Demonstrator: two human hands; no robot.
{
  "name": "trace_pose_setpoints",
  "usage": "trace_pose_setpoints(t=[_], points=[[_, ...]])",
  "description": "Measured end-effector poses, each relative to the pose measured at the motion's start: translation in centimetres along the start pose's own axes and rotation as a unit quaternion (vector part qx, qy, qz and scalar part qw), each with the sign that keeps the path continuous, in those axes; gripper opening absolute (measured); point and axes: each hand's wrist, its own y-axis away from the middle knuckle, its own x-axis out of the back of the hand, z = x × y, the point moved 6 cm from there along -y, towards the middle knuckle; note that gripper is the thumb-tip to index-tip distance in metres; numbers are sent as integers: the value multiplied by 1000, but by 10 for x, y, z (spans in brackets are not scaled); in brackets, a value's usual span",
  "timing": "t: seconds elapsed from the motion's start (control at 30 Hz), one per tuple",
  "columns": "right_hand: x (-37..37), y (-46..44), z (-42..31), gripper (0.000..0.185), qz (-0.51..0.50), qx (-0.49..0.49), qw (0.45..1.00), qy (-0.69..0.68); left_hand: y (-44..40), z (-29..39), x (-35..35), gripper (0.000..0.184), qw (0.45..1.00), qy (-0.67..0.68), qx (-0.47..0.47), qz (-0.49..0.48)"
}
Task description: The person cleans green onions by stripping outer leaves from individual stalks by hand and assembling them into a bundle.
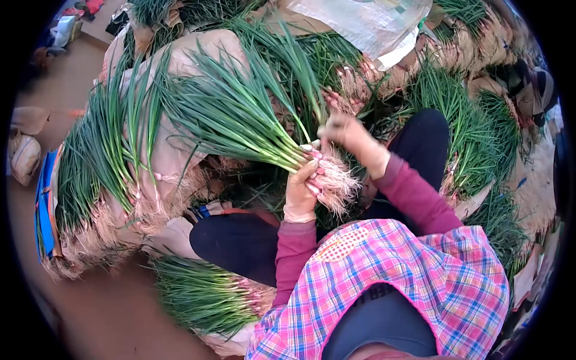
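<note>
Onions (258,123), one leafy bunch, are resting in the left hand (302,189) between the person's bent knees (429,135). Its fingers are gripping the stems beside the pink bulbs, probably so that the leaves are fanning out together and the pale roots are sticking out free. At the bulbs' upper side, the right hand (345,135) is blurring; whether its fingers are closed or touching cannot be told. Bundles (108,150) are lying across the sacking (225,48), roots along its lower edge, seemingly for keeping ends aligned.
</note>
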Motion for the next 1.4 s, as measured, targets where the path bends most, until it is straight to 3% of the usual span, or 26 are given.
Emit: trace_pose_setpoints(t=[0.07,0.13,0.2,0.27,0.33,0.4,0.43,0.47,0.53,0.57,0.6,0.67,0.73,0.77,0.8,0.83,0.87,0.9,0.93,1.0,1.07,1.1,1.17,1.2,1.27,1.4], points=[[-19,19,16,18,8,-82,994,-75,-1,-7,3,33,995,-77,13,60],[-15,12,19,12,44,-72,993,-78,3,-10,7,31,994,-80,29,65],[-17,4,23,9,71,-56,994,-55,2,-10,8,32,996,-71,33,44],[-25,10,27,9,84,-121,972,-181,11,4,-6,33,996,-58,2,64],[-21,7,29,14,85,-117,976,-165,9,4,-5,35,1000,-22,18,10],[-4,-8,58,17,63,-135,875,-460,12,6,-8,36,1000,0,12,2],[5,-10,62,18,96,-117,880,-450,14,8,-10,37,1000,14,13,-6],[-6,-9,72,22,21,-161,937,-310,15,11,-11,37,1000,5,16,-8],[-29,0,83,29,-11,-222,912,-344,20,10,-10,37,999,23,7,26],[-55,20,45,34,-20,-258,930,-260,18,6,-2,36,999,30,29,28],[-70,21,26,33,-103,-185,928,-306,18,7,-5,36,999,31,33,25],[-46,-15,82,28,-52,-159,938,-303,18,9,-12,35,997,63,37,1],[-25,-35,74,14,-118,-141,875,-447,22,13,-15,44,996,67,4,-63],[-18,-40,83,14,-148,-64,977,-137,29,23,-27,45,993,74,-33,-86],[-13,-45,86,14,-159,25,968,191,35,33,-37,46,988,81,-70,-114],[-36,-14,78,16,-305,369,781,401,39,39,-36,44,982,76,-117,-128],[-42,-9,63,16,-307,370,778,404,38,45,-46,57,971,96,-153,-157],[-28,-20,58,17,-201,214,808,510,39,47,-50,65,975,72,-154,-145],[-9,-22,47,22,-88,47,798,594,41,51,-58,74,978,49,-155,-129],[25,-49,-16,27,228,66,791,564,30,42,-54,83,982,61,-102,-148],[44,-94,0,27,183,45,729,658,19,23,-30,88,988,69,-46,-128],[48,-98,-1,27,185,46,732,654,20,20,-36,85,988,87,-22,-127],[48,-109,-12,26,120,-24,875,469,14,17,-17,77,991,75,-4,-114],[42,-97,-15,24,71,-43,971,225,12,14,-7,76,991,79,0,-110],[10,-50,-39,19,-46,-43,998,21,16,21,-26,60,995,62,-41,-64],[-32,6,0,23,-103,-88,989,-50,4,2,2,41,999,13,32,-13]])
